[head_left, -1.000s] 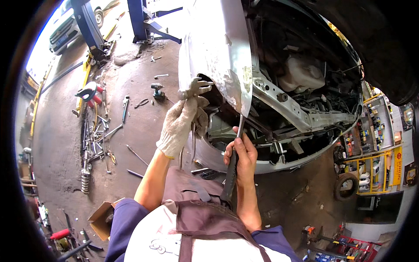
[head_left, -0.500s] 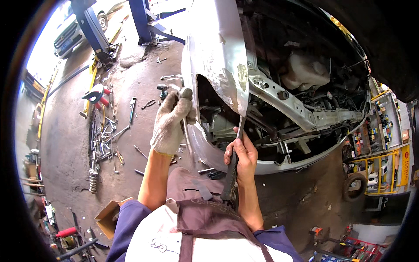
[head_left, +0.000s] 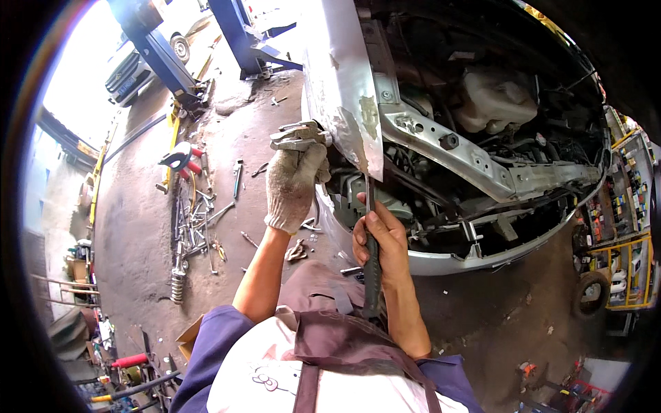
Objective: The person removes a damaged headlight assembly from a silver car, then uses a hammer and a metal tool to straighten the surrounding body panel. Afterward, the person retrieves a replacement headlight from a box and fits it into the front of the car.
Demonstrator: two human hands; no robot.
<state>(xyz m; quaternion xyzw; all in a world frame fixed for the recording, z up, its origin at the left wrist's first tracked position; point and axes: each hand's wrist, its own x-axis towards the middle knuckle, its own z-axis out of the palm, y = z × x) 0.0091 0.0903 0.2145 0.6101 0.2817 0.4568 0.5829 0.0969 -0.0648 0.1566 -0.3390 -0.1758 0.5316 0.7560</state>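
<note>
My left hand [head_left: 295, 189], in a knitted work glove, is closed around what looks like a hammer [head_left: 296, 143]. Most of this tool is hidden by the fingers, with metal showing above the glove. It is close to the outer side of a silver car fender [head_left: 348, 82] with scraped paint. My bare right hand [head_left: 383, 237] grips the black handle of a pry bar [head_left: 372, 268], held upright in the view. The bar's metal end meets the fender's pointed lower tip. Beside it lies the open front of the car, with a bare metal rail [head_left: 447, 141].
Several wrenches and loose tools [head_left: 200, 220] lie on the floor to the left, near a coil-spring strut [head_left: 177, 282]. Blue lift posts [head_left: 162, 55] stand at the far left. A tyre [head_left: 591, 294] and a yellow rack [head_left: 630, 268] are on the right.
My left hand has turned and risen slightly alongside the fender, its fingers now wrapped tighter. The right hand keeps the pry bar at the fender's tip. The whole view has shifted a little.
</note>
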